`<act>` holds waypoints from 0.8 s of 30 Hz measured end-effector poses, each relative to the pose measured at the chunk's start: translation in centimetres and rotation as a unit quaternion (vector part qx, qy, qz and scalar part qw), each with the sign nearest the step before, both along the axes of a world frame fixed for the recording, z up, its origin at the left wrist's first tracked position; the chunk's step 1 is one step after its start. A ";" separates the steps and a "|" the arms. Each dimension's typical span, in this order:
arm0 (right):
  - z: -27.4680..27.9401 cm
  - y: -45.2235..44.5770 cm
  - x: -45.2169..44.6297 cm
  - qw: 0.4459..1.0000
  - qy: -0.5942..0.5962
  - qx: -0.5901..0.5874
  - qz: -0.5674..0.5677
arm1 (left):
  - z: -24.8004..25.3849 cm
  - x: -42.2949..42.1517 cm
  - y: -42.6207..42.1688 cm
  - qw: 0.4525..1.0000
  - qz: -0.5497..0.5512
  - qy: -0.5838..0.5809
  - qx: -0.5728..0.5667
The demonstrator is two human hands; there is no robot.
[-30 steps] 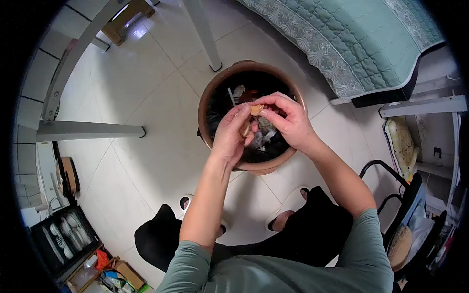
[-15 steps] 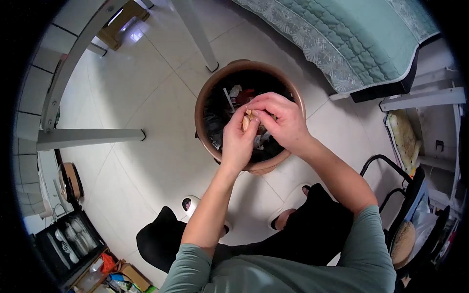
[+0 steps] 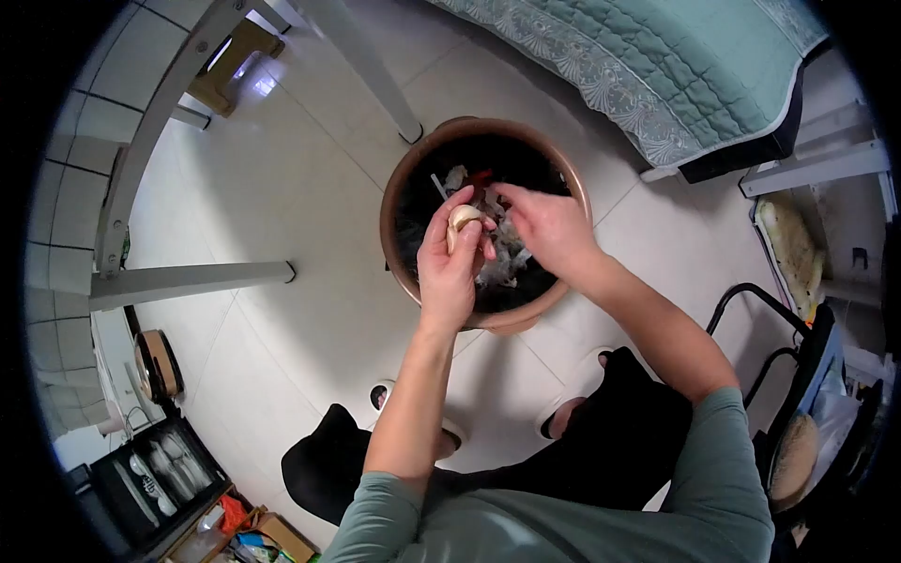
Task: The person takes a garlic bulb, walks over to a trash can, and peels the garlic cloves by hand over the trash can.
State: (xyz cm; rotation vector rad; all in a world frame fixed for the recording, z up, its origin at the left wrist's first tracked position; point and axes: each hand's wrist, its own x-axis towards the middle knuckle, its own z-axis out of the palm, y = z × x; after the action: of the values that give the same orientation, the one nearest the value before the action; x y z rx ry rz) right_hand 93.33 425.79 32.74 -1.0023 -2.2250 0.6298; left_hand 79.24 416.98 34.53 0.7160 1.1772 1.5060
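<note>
Head view: left hand (image 3: 448, 275) curls around garlic (image 3: 464, 217).

We extend our left forearm (image 3: 410, 403) forward to a left grip (image 3: 445, 277) closed with thumb and fingers curled inward, while our right forearm (image 3: 657, 328) slants in from the side to a right grip (image 3: 554, 233), back uppermost, fingers bent toward the left.

Right hand (image 3: 554, 233) now parted from left hand (image 3: 448, 281) — half a second ago their fingertips met. Garlic clove (image 3: 464, 218) sits in left fingers alone, pale rounded side exposed — mostly covered before.
</note>
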 end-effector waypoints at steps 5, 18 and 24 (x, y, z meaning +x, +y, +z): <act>0.7 -0.1 -0.1 0.975 -0.211 -0.040 0.054 | -1.5 0.1 -0.2 0.998 0.036 0.057 0.017; 3.8 -1.3 -0.8 0.992 0.066 -0.087 0.064 | -1.6 0.7 0.1 0.889 0.128 0.433 0.075; 3.6 -1.4 -0.9 0.993 0.067 -0.072 0.069 | -1.0 0.0 -0.3 0.877 0.081 0.472 0.048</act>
State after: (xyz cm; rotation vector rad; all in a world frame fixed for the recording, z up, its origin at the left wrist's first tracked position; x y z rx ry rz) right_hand 92.42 424.37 36.29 -0.8538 -2.1680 0.9037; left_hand 79.21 416.64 33.49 1.5536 1.9183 1.3594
